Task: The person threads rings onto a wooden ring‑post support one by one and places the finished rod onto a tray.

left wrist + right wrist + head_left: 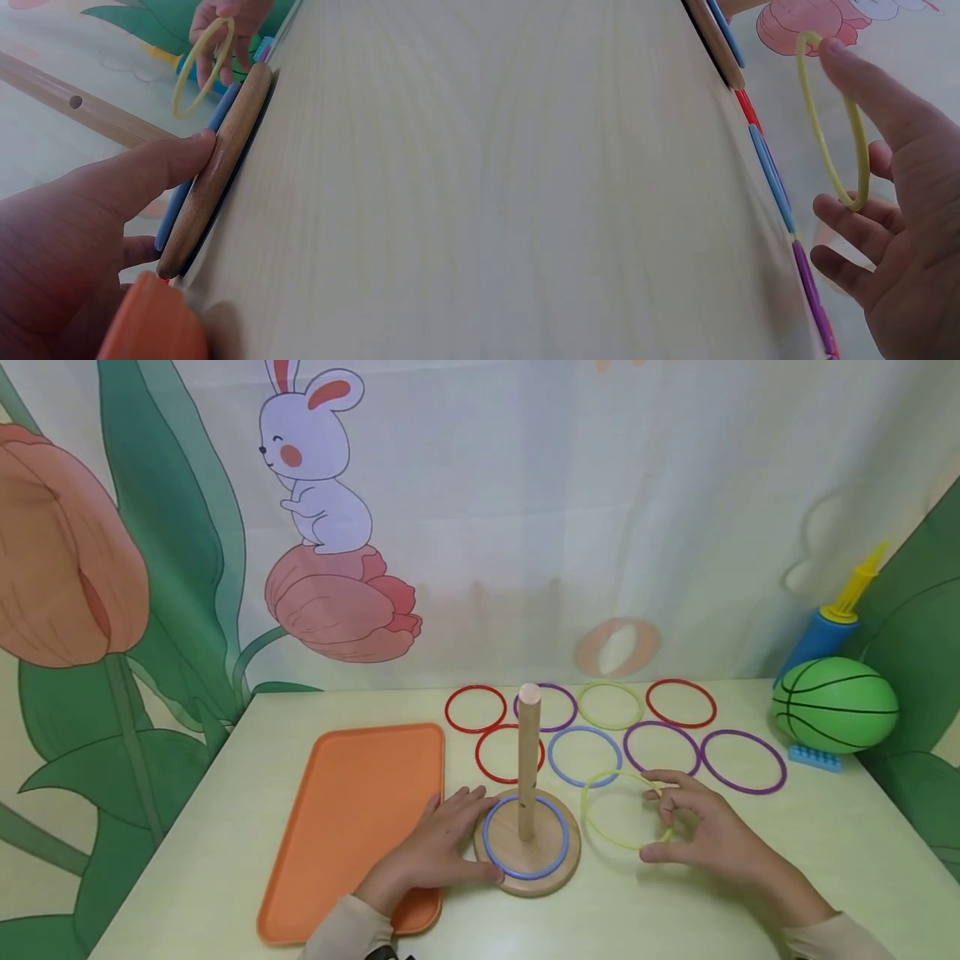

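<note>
A wooden peg stand (528,752) with a round base stands upright on the table. Around its peg, a blue ring (528,876) lies flat on the base. My left hand (442,847) rests at the base's left side, thumb and fingers spread apart; in the left wrist view, the thumb (169,159) touches the blue ring and base edge. To the right of the stand, my right hand (701,827) pinches a yellow ring (816,127) between thumb and fingers. That ring is tilted and held above the table, apart from the peg.
Behind the stand lie several flat rings, among them a red ring (447,714), a blue ring (551,752) and a purple ring (784,772). An orange tray (352,810) sits at left. A green ball (835,706), blue brick (814,758) and pump (825,631) occupy the right back corner.
</note>
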The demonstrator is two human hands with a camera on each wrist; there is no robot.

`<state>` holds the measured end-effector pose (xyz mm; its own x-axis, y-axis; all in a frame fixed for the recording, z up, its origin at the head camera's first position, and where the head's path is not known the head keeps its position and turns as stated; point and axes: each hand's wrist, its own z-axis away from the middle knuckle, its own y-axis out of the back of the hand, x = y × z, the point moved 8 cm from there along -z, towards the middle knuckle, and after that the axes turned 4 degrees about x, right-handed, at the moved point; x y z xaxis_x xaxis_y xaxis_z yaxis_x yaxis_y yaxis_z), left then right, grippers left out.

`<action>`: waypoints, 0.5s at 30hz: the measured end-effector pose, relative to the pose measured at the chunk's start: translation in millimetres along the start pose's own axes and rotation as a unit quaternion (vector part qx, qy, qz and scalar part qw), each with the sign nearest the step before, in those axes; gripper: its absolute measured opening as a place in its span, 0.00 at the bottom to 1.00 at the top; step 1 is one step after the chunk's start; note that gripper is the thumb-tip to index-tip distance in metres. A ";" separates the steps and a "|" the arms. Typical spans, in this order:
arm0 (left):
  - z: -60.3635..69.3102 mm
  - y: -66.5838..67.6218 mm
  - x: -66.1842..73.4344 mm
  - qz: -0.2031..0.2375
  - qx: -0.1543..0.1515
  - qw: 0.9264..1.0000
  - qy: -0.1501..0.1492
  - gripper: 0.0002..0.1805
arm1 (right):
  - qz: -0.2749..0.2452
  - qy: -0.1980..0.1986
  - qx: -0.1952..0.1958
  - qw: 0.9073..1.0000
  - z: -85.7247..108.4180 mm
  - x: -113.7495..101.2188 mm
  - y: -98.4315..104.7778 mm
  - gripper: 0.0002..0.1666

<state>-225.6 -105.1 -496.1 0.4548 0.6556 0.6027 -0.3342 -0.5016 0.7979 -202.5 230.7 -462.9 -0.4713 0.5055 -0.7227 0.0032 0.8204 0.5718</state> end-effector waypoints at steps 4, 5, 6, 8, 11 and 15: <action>-0.3 -0.3 -0.4 0.000 0.000 1.000 0.001 0.55 | 0.040 0.017 0.019 0.999 -3.5 -9.7 9.4 0.32; -0.5 -0.4 -0.6 -0.001 0.000 1.000 0.001 0.55 | 0.046 0.020 0.023 0.998 -4.3 -12.0 11.4 0.32; -0.6 -0.5 -0.8 -0.001 -0.001 1.000 0.001 0.55 | 0.053 0.023 0.028 0.998 -5.0 -14.3 13.3 0.32; -0.6 -0.7 -1.1 -0.002 -0.001 1.000 0.001 0.55 | 0.057 0.026 0.035 0.997 -6.0 -17.8 16.4 0.32; -0.9 -0.8 -1.7 -0.004 -0.001 1.000 0.000 0.55 | 0.059 0.026 0.042 0.997 -6.8 -21.8 19.3 0.32; -0.4 -0.8 -2.2 -0.003 -0.001 1.000 0.000 0.55 | 0.060 0.032 0.045 0.997 -7.8 -27.4 20.3 0.33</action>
<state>-226.6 -105.9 -498.0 0.4567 0.6587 0.5979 -0.3326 -0.4970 0.8015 -196.4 231.4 -428.4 -0.5178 0.5853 -0.6240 0.1396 0.7774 0.6133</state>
